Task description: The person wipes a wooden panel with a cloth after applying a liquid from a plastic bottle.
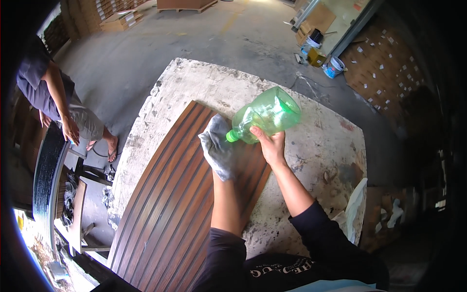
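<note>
A grey-white rag [217, 148] is wrapped over my left hand [220, 168] and hides its fingers. My right hand [272, 144] grips a clear green plastic bottle [265, 114], tilted so that its green cap points left and down at the rag. The cap is close to the rag; whether they touch I cannot tell. Beneath both hands lies a brown slatted wood panel [170, 194] with dark grooves running lengthwise. Little or no liquid can be made out inside the bottle.
The panel rests on a worn, paint-stained white table [311, 160]. At the left, another person [53, 92] stands by a dark panel [46, 170]. A white bucket [333, 67] and a yellow container [317, 57] stand on the floor beyond. White sheeting [355, 209] hangs at the table's right edge.
</note>
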Action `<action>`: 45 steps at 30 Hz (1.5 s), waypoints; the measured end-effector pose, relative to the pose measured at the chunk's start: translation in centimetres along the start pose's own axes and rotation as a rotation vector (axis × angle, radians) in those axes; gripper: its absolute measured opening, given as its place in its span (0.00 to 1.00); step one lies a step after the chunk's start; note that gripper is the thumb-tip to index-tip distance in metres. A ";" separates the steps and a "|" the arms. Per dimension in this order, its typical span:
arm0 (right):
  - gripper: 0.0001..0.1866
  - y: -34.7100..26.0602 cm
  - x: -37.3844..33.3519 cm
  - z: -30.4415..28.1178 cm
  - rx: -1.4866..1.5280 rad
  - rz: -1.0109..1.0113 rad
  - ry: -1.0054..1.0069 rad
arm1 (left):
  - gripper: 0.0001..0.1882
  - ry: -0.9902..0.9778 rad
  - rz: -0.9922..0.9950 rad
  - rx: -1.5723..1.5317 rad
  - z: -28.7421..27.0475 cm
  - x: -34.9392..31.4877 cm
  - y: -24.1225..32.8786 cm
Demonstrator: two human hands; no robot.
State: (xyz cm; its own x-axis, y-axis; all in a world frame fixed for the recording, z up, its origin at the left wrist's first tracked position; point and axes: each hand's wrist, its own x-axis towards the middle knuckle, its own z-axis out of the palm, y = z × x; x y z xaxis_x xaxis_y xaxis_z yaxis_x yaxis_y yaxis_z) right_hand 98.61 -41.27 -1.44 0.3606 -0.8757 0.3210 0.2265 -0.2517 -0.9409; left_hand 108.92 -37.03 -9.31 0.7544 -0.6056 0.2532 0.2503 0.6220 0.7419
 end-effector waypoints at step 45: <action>0.34 11.6 -4.7 -18.1 -0.407 0.123 0.727 | 0.35 -1.022 -0.023 1.824 -0.9 -8.4 1.5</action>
State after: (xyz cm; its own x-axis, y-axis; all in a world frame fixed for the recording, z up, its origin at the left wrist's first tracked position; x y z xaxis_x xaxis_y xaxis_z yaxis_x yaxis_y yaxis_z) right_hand 83.15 -47.54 -15.85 -0.3425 -0.9188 0.1959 -0.1705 -0.1443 -0.9747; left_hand 103.46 -30.58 -10.88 0.0735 -0.9953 -0.0636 -0.9735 -0.0854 0.2122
